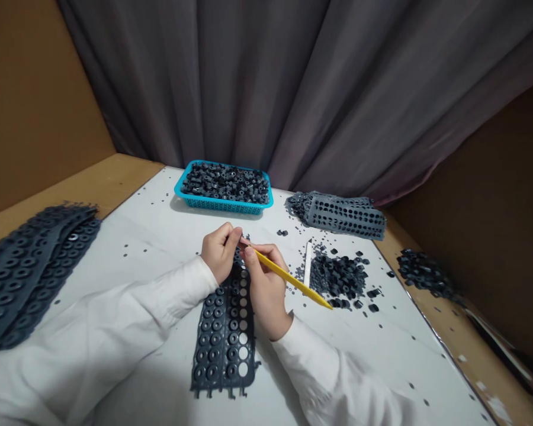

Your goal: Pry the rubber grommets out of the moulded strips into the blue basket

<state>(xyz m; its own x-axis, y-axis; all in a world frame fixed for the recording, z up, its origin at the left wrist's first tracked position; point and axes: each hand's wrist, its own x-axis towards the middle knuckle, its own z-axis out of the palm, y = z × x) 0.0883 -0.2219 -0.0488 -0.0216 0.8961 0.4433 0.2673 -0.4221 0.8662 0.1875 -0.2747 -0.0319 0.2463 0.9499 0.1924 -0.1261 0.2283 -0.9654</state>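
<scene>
A dark grey rubber sheet [222, 337] moulded with rows of small rings lies on the white table top in front of me; its right column has several holes punched through. My left hand [221, 249] pinches the far end of the sheet with thumb and fingers. Beside it, my right hand [266, 290] grips a yellow pointed stick [293, 279], its tip at the sheet's far edge between both hands. Both arms wear white sleeves.
A blue basket [224, 204] full of loose rings stands at the back. A pile of loose rings [340, 277] and a white stick [308, 263] lie to the right. Emptied punched sheets [344, 214] lie at back right, unpunched sheets [22, 272] at left. A grey curtain hangs behind.
</scene>
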